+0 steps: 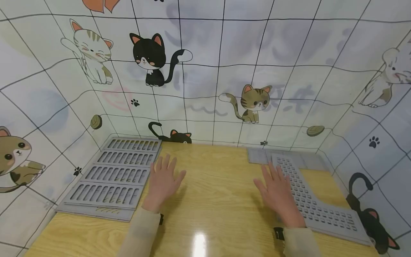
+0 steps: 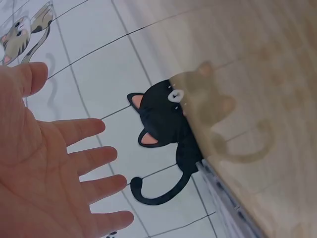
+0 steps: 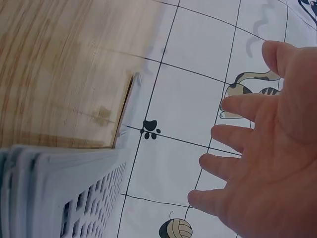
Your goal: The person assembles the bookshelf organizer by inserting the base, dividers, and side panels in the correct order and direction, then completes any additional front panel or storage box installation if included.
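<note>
My left hand (image 1: 163, 182) hovers palm down, fingers spread, beside the right edge of a stack of grey slotted panels (image 1: 110, 172); it holds nothing. The top panel has four rows of oblong slots. In the left wrist view the left hand (image 2: 49, 173) has its fingers extended, and the stack's edge (image 2: 228, 198) shows at lower right. My right hand (image 1: 277, 194), also spread, is over or beside the left edge of a curved grey panel with small square holes (image 1: 316, 207). The right wrist view shows that perforated panel (image 3: 84, 193) atop several layers, apart from the right hand (image 3: 267, 144).
Flat grey plates (image 1: 308, 160) lie at the back right, partly under the perforated panel. The light wood table (image 1: 205, 192) spans between the stacks. A white gridded covering with cartoon cats (image 1: 205, 82) forms walls at the back and both sides.
</note>
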Motion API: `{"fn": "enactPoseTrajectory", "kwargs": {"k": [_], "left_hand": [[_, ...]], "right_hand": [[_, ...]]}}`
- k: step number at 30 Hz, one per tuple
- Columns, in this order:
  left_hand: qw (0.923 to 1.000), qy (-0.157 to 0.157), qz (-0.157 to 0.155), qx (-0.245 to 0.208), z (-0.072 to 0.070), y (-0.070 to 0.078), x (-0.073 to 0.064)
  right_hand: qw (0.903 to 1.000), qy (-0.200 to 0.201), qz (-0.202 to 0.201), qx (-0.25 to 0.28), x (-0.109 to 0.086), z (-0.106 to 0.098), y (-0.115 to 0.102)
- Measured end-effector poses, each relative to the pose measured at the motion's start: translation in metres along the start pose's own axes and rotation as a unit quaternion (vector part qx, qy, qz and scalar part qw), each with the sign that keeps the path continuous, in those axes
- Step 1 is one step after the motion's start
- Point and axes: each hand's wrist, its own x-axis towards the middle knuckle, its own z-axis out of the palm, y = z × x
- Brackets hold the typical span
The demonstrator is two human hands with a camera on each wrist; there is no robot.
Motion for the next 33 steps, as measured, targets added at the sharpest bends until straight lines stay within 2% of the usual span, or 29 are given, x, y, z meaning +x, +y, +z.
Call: {"fn": "enactPoseTrajectory", "kwargs": {"k": [5, 9, 14, 18, 22, 26, 29, 33], "left_hand": [[0.9996, -0.01, -0.02, -0.015, -0.012, -0.005, 0.003], [0.9991, -0.003, -0.037, -0.019, -0.022, -0.01, 0.003], [0.9982, 0.001, -0.055, -0.026, -0.03, -0.021, 0.001], [0.9968, -0.014, -0.071, -0.035, -0.033, -0.028, 0.0], [0.9954, -0.019, -0.083, -0.043, -0.036, -0.029, -0.001], [0.9948, -0.018, -0.09, -0.044, -0.036, -0.034, -0.003], [0.9949, -0.022, -0.093, -0.032, -0.036, -0.043, -0.005], [0.9948, -0.033, -0.093, -0.022, -0.038, -0.059, -0.009]], "right_hand": [[0.9987, 0.031, -0.022, 0.033, 0.002, -0.003, -0.006], [0.9946, 0.055, -0.041, 0.078, 0.003, -0.003, -0.012], [0.9903, 0.038, -0.033, 0.129, 0.004, -0.001, -0.02], [0.9856, 0.037, -0.034, 0.162, 0.004, 0.004, -0.025], [0.9778, 0.044, -0.05, 0.199, 0.003, 0.01, -0.031], [0.9674, 0.025, -0.063, 0.244, 0.0, 0.016, -0.04], [0.9589, 0.003, -0.066, 0.276, -0.002, 0.021, -0.045], [0.9526, -0.002, -0.071, 0.296, -0.001, 0.026, -0.053]]}}
